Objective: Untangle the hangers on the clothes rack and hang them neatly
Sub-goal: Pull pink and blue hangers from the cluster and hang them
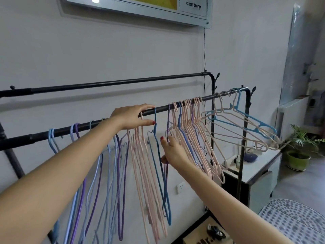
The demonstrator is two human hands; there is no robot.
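Observation:
A black clothes rack has a near rail (158, 109) and a far rail (123, 82). Along the near rail hang light blue and purple hangers (98, 164) at the left, a bunch of pink hangers (144, 173) in the middle, one dark blue hanger (159, 164), a crowded pink cluster (191, 131), and tilted pink and blue hangers (246, 124) at the right end. My left hand (133, 116) rests on the near rail, fingers pinching the hooks of the middle pink bunch. My right hand (173, 150) is lower, fingers closed on a purple hanger (168, 124) beside the pink cluster.
A white cabinet (260, 169) with small items stands behind the rack's right post. A potted plant (299, 152) sits on the floor at the right. A dotted mat (295, 221) lies at the lower right. A framed sign (140, 7) and a black cable (204, 50) are on the wall.

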